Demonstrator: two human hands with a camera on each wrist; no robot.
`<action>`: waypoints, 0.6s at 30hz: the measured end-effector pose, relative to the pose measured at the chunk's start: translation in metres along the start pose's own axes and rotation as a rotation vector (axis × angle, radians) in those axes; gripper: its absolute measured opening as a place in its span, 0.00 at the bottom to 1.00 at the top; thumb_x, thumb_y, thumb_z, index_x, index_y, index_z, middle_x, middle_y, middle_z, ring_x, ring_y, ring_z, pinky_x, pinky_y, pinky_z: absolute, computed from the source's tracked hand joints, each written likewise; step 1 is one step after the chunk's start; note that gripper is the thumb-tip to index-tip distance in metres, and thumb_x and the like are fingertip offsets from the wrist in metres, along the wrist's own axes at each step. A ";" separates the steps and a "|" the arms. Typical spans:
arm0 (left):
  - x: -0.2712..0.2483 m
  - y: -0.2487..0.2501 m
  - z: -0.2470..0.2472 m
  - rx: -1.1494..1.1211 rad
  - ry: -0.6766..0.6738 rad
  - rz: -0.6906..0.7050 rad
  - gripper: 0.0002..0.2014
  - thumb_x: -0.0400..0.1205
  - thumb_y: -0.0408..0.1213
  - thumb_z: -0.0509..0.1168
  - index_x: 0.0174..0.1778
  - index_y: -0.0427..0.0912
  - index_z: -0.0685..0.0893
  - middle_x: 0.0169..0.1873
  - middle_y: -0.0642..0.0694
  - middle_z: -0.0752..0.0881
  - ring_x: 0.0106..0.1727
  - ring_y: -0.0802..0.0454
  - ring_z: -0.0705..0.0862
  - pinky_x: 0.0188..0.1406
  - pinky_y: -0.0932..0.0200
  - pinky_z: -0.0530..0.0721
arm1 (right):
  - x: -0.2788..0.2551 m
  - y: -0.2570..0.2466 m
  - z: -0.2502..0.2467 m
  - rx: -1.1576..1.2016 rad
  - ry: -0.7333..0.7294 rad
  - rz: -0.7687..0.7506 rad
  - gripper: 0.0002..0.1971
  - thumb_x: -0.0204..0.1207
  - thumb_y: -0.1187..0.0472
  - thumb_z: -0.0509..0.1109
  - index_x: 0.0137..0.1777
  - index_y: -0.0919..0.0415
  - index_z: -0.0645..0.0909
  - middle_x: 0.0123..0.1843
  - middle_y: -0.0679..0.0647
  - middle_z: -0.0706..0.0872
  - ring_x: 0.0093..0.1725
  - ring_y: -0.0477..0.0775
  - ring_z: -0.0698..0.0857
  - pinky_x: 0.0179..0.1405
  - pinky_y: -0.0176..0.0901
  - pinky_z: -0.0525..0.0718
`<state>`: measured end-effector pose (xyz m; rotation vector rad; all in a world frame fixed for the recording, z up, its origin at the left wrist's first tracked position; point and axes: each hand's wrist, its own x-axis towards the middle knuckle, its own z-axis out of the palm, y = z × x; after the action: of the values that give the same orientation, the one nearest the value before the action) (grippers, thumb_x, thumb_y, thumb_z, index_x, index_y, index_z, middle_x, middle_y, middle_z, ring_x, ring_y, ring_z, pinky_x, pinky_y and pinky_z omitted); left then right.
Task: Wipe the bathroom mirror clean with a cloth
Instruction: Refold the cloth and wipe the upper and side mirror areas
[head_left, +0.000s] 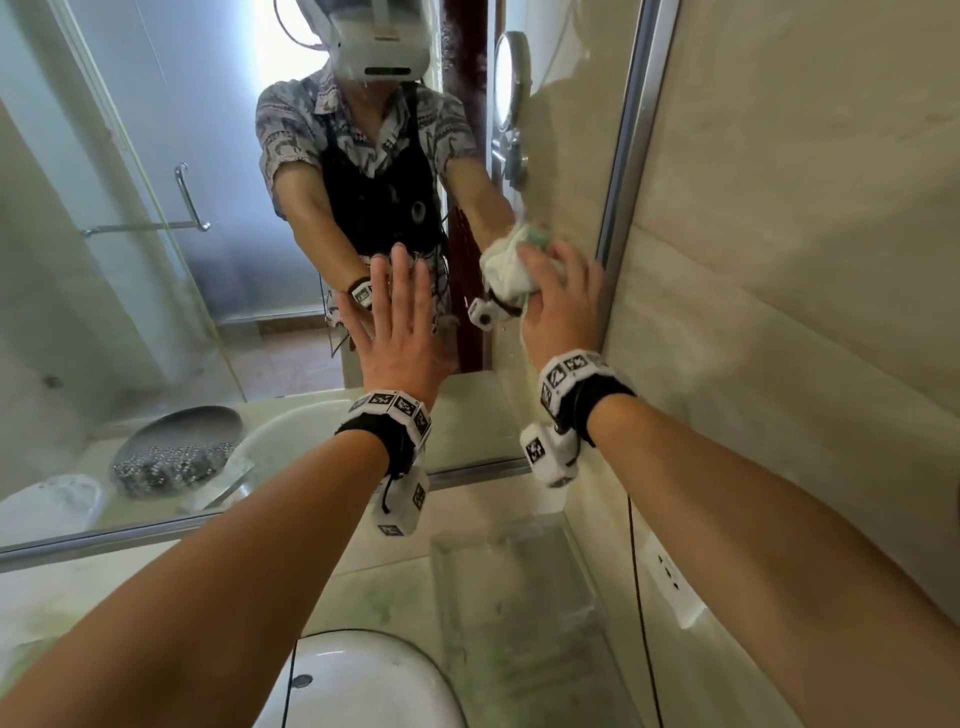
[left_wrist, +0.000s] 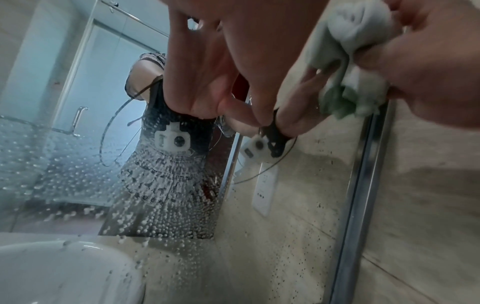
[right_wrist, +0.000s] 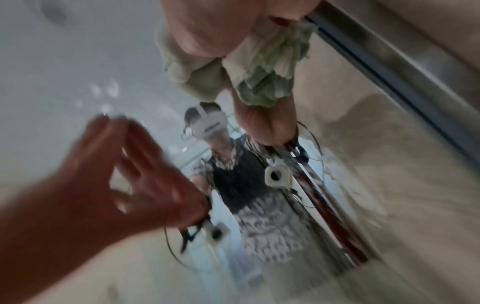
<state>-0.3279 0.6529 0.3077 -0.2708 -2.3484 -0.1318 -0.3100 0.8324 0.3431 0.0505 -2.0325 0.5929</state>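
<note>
Plainly the biggest thing here is the mirror (head_left: 208, 260), a broad wall-mounted pane with a metal frame (head_left: 631, 156) down its right side, next to the tiled wall (head_left: 779, 260); its lower part, as the left wrist view shows, is covered in water droplets (left_wrist: 161, 205), while the upper glass looks clearer, so I judge the wiping to be only partly done. Glass like this is rigid, slick when wet and breakable, so it calls for even pressure rather than a hard shove. Below it sits the white basin (head_left: 358, 680) on a pale counter (head_left: 514, 597), with a wall socket (head_left: 670, 577) to the right. The left hand (head_left: 400, 322) is spread flat, fingers straight, its palm against or just off the glass; I cannot tell which. The right hand (head_left: 563, 301) is clenched round the cloth (head_left: 506, 270), a pale white-green rag bunched into a wad and pressed to the mirror just beside the right frame. The cloth is soft, light and probably damp; it will crumple and slip within the grasp, so holding it balled in the palm with the fingers over the top, as now, seems the best hold. Both wrists wear bands (head_left: 569, 371) of black-and-white square markers; no brand, label or readable writing shows anywhere.
</note>
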 end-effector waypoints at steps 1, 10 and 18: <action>0.001 0.001 0.003 0.006 0.001 -0.004 0.55 0.76 0.58 0.70 0.87 0.41 0.41 0.87 0.37 0.45 0.87 0.35 0.45 0.77 0.20 0.47 | -0.015 0.008 0.007 -0.014 -0.034 -0.018 0.25 0.71 0.69 0.64 0.67 0.50 0.82 0.72 0.55 0.77 0.70 0.65 0.70 0.68 0.56 0.75; 0.002 0.003 0.009 0.040 -0.001 -0.027 0.65 0.65 0.62 0.76 0.87 0.39 0.44 0.87 0.36 0.48 0.87 0.35 0.48 0.78 0.20 0.48 | -0.085 0.040 0.041 -0.147 -0.159 -0.128 0.30 0.60 0.74 0.74 0.62 0.51 0.82 0.65 0.52 0.79 0.63 0.61 0.72 0.59 0.56 0.79; -0.001 0.008 -0.002 0.057 -0.035 -0.044 0.61 0.68 0.55 0.76 0.88 0.39 0.43 0.87 0.36 0.46 0.87 0.35 0.46 0.78 0.21 0.49 | -0.109 0.044 0.034 -0.197 -0.437 -0.116 0.30 0.54 0.72 0.79 0.58 0.51 0.81 0.61 0.52 0.81 0.58 0.62 0.77 0.50 0.55 0.83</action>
<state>-0.3235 0.6601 0.3085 -0.1951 -2.3894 -0.0816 -0.2923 0.8340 0.2218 0.1928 -2.4824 0.3231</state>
